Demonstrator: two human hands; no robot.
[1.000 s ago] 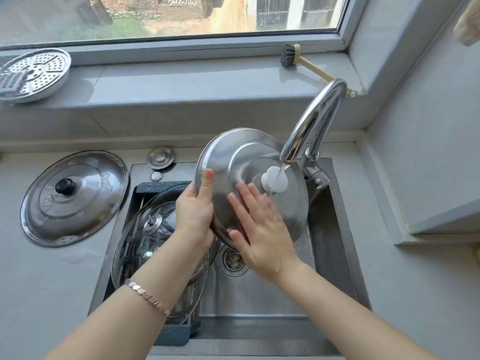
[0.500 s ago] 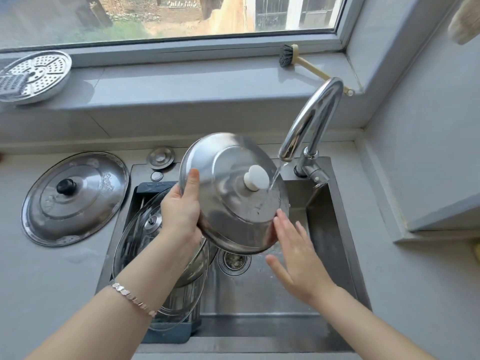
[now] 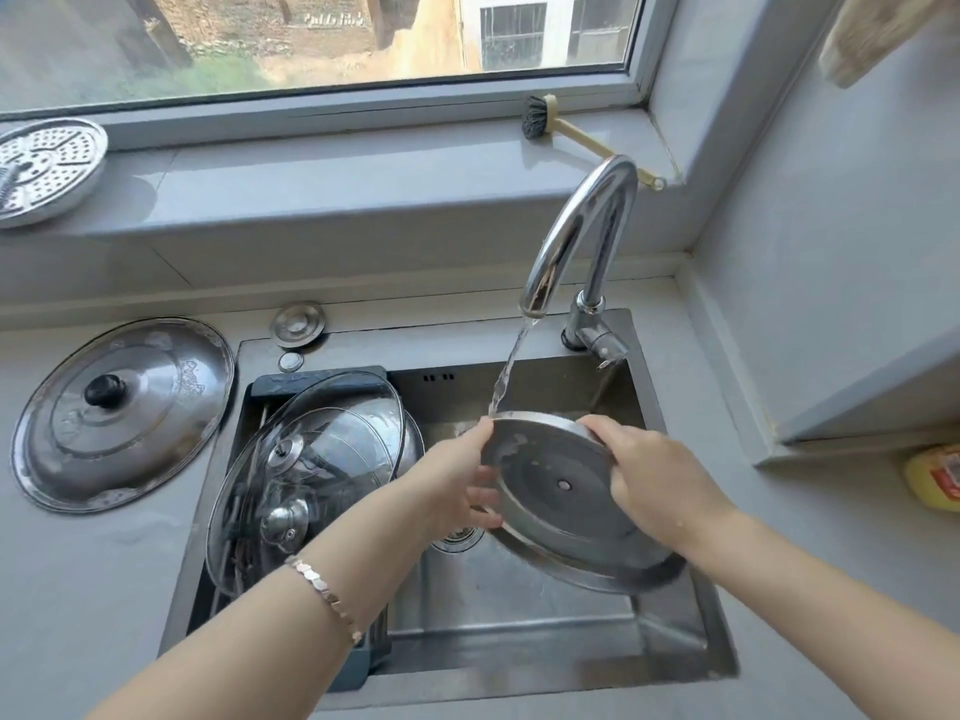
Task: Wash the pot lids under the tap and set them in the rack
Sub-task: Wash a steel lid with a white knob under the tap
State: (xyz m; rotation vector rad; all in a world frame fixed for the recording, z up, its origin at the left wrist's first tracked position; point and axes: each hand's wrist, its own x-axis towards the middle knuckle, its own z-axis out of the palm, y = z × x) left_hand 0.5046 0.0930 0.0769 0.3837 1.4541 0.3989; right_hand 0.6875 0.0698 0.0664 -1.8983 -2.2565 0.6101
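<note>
Midair, left hand (image 3: 457,480), right hand (image 3: 655,478) gripping lid (image 3: 563,504)

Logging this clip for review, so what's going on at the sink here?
A person holds a steel pot lid, underside up, over the sink with both hands: left hand on its left edge, right hand on its right. Water from the tap strikes the far rim. Other lids stand in the rack; a large lid lies on the counter.

I worked from one view only: the head-worn wide-angle camera stood above the front edge of the sink (image 3: 519,615), faced forward and down, close to the basin, with the tap (image 3: 582,220) just right of centre and the window (image 3: 311,44) along the top of frame
</note>
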